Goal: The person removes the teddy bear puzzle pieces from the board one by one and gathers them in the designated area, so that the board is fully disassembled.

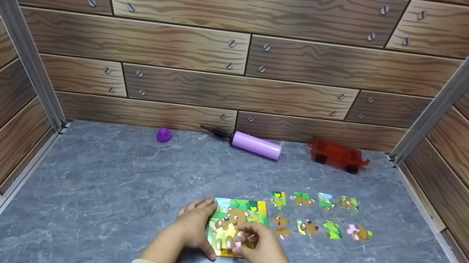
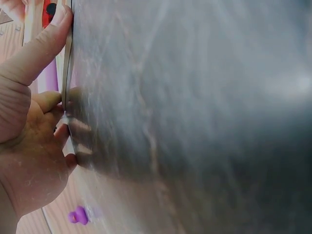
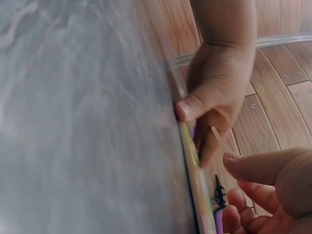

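Note:
A jigsaw puzzle [image 1: 226, 215] with a picture of a brown bear lies flat on the grey tabletop. My left hand [image 1: 193, 224] holds it along its left side, fingers toward the far corner and thumb at the near corner. Above the puzzle's lower right part, my right hand [image 1: 261, 250] pinches a thin puzzle piece [image 3: 218, 138] between thumb and fingers. The right wrist view shows that piece edge-on and tilted, apart from the board's surface. Its picture is mostly hidden by the fingers.
Two rows of loose puzzle pieces [image 1: 307, 226] lie to the puzzle's right. Along the back wall are a small purple rubber duck [image 1: 164, 135], a lilac hand pump [image 1: 256, 145] with a black nozzle, and a red toy wagon [image 1: 336, 155]. Wood-patterned walls [image 1: 245, 55] enclose the table.

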